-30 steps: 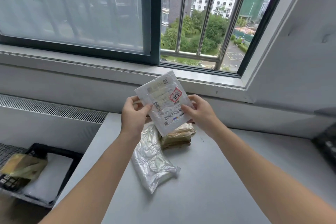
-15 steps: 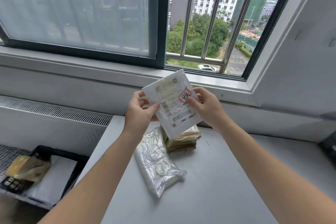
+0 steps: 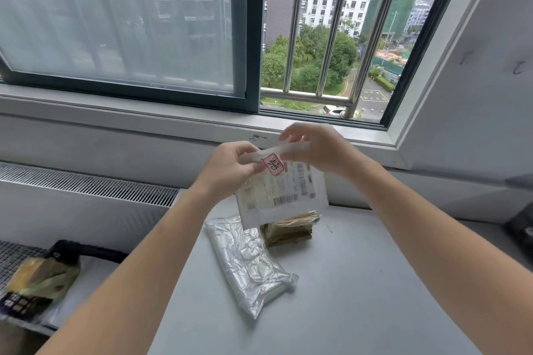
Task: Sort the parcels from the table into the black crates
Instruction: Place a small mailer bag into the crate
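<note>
Head view: I hold a white labelled parcel (image 3: 282,196) in the air above the far end of the table (image 3: 346,297). My left hand (image 3: 230,170) pinches its top edge by the red stamp. My right hand (image 3: 317,150) curls its fingers round the same edge just beside it. On the table beneath lie a crinkled silver parcel (image 3: 248,262) and a brown parcel (image 3: 291,229), touching. Left of the table, lower down, a black crate (image 3: 86,249) holds a yellowish parcel (image 3: 43,277).
</note>
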Tool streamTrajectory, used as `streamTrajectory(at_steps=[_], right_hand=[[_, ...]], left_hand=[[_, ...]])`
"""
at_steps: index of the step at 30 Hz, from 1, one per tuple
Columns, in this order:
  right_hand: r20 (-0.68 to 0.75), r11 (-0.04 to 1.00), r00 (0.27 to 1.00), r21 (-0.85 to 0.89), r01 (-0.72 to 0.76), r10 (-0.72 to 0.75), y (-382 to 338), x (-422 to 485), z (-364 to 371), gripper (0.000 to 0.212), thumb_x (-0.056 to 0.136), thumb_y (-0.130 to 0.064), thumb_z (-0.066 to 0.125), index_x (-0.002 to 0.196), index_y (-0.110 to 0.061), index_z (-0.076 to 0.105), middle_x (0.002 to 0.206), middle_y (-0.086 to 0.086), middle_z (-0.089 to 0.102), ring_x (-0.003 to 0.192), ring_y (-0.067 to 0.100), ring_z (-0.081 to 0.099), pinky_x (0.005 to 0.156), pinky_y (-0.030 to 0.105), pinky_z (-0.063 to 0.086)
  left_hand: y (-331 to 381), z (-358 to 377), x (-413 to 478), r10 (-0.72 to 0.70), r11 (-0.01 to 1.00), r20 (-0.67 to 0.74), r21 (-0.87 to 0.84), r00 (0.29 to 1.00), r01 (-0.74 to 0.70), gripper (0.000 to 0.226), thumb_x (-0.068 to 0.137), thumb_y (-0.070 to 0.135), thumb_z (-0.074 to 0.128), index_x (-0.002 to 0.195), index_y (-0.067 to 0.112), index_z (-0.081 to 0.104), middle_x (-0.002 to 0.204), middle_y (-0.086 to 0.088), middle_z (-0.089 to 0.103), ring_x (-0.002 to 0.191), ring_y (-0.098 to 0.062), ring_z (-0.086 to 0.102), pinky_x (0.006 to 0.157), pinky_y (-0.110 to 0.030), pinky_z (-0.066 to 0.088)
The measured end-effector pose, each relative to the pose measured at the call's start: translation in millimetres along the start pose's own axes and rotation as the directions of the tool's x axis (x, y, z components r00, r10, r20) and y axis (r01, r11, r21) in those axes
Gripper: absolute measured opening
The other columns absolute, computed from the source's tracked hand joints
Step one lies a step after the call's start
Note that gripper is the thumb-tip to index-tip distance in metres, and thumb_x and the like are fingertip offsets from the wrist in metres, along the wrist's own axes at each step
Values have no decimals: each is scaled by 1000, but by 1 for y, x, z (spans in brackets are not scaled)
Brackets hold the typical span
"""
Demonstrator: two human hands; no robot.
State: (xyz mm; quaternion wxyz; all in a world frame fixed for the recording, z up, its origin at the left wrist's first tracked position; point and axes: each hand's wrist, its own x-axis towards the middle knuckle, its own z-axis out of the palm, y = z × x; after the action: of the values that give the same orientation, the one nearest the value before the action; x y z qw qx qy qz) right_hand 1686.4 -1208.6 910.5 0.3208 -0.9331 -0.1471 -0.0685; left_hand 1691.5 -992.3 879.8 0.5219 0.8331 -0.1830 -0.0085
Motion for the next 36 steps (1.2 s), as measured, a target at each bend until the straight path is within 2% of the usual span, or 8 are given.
streamTrajectory(at_steps=[4,7,9,12,17,22,30,36], right_hand=[[-335,978,927,175,-117,171,7,-3,2,47,94,-39,63,136,-28,46,92,-16,60,78,0,63,56,20,53],[-232,872,909,437,-220,346,8,-6,19,58,96,-35,61,145,-16,35,93,0,67,82,14,69,68,39,60],[-196,797,900,561,-223,389,6,-8,29,58,94,-27,65,143,-14,37,96,3,70,81,12,71,64,34,61],[-287,772,882,624,-124,374,2,-10,24,48,93,-17,68,134,-12,45,94,-1,70,75,4,71,56,21,55],[-334,871,929,491,28,158,-12,-19,-1,34,93,-19,66,122,-24,50,97,-5,72,83,9,73,65,29,61],[-456,850,887,492,190,65,-37,-29,-18,26,94,-23,65,110,-39,53,93,-13,75,81,9,74,59,22,58],[-521,810,852,521,269,52,-52,-35,-30,23,96,-20,63,112,-33,52,93,-14,75,82,11,74,61,24,58],[-535,822,844,498,274,43,-54,-38,-32,24,96,-17,62,114,-30,52,93,-12,76,84,13,74,63,26,59]], left_hand=[[-8,6,-4,-208,886,-242,-458,948,77,10,85,13,77,84,17,68,80,3,73,70,-9,69,53,-25,54],[-8,22,-8,-369,748,-341,-661,865,59,13,85,13,76,84,15,63,78,1,73,73,-16,70,61,-34,60],[-7,33,-11,-403,693,-317,-719,858,59,14,86,13,75,84,13,61,71,5,71,68,-12,69,61,-31,60],[-6,36,-16,-319,751,-251,-655,914,83,12,85,13,76,85,13,64,69,7,73,66,-8,69,57,-24,56],[10,16,-20,-138,787,-168,-617,976,5,20,85,19,74,103,17,65,93,-2,77,85,-18,75,63,-26,59],[33,10,-25,-36,783,-227,-611,973,-113,16,86,14,74,96,24,70,93,-4,77,86,-22,75,63,-29,59],[59,5,-30,24,766,-274,-613,961,-194,24,72,25,76,95,24,70,89,-1,78,81,-17,75,63,-25,57],[60,5,-31,52,779,-301,-584,952,-226,19,78,18,76,95,23,70,88,1,77,80,-15,75,62,-24,57]])
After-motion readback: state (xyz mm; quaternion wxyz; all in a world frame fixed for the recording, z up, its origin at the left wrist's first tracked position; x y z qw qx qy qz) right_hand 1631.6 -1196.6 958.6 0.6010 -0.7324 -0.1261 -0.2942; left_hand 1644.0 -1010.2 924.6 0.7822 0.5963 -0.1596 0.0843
